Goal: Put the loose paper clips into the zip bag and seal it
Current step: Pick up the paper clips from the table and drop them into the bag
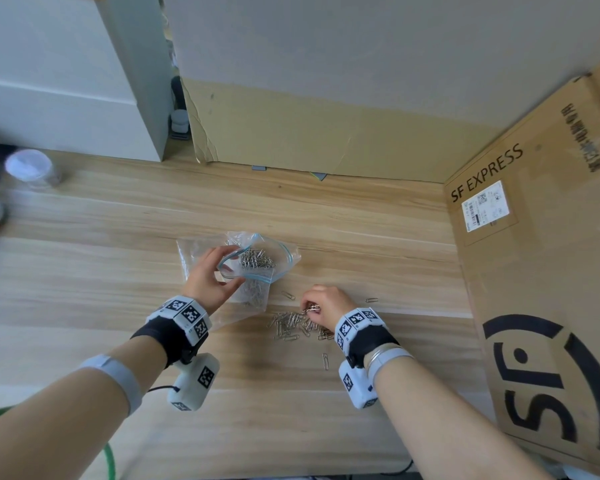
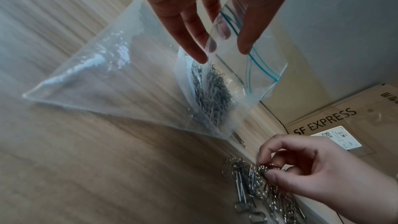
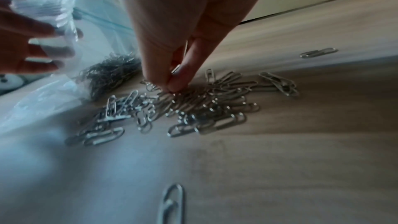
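A clear zip bag (image 1: 253,292) with a blue zip line hangs above the wooden table (image 1: 118,271), its mouth held open. My left hand (image 1: 210,275) pinches the bag's rim between thumb and fingers (image 2: 193,47). A heap of silver paper clips (image 2: 213,94) lies inside the bag. To its right a pile of loose paper clips (image 1: 291,323) is spread on the table. My right hand (image 1: 321,304) is down on that pile, and its thumb and fingertips (image 3: 176,81) pinch a few clips.
Single clips lie apart from the pile (image 1: 371,300) (image 1: 325,360) (image 1: 288,295). A large SF Express cardboard box (image 1: 534,237) walls the right side and cardboard (image 1: 291,133) stands at the back. A clear jar (image 1: 32,168) sits far left.
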Motion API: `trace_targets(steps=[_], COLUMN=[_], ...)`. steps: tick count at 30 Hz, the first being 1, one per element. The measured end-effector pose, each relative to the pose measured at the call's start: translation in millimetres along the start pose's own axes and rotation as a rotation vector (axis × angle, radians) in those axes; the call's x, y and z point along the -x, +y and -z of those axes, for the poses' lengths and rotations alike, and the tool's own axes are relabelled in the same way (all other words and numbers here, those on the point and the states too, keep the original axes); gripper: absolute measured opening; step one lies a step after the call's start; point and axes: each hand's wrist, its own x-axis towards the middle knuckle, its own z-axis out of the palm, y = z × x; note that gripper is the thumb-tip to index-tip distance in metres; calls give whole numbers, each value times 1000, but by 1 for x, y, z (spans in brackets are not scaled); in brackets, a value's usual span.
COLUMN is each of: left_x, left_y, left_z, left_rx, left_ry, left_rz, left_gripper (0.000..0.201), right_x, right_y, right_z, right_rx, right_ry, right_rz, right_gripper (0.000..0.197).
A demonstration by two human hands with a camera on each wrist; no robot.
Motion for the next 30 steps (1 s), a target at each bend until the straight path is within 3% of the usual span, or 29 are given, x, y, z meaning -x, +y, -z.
trace_targets(steps=[5,12,17,20,24,27,30], left_x=[-1,-4,-6,-7,-4,-3,-2], left_y=[1,0,2,2,0,-1,-3], left_z=[-1,-6,-9,-7,-3,-2,-2], left_rx=[32,51,42,75,67,72,92], left_ry=[-11,-15,1,-2,-3,0,-5], left_rz=[23,-15,-33,-26,-26,-29,-30], left_gripper=[53,56,56,55,55,54,58], right_x=[2,-26,-53,-51,-39,-32,-32], right_y=[-5,-49,-81,-80,-41,-1,11], right_z=[19,72,70,72,78,68,54], right_rx=[-96,-167,-192,-193,-208,-110,-72], right_ry=[101,298,243,213,392,283,82], right_rz=[-22,113,162,109,-81,-263,-262], right_gripper=[14,13,12,17,19,34,66])
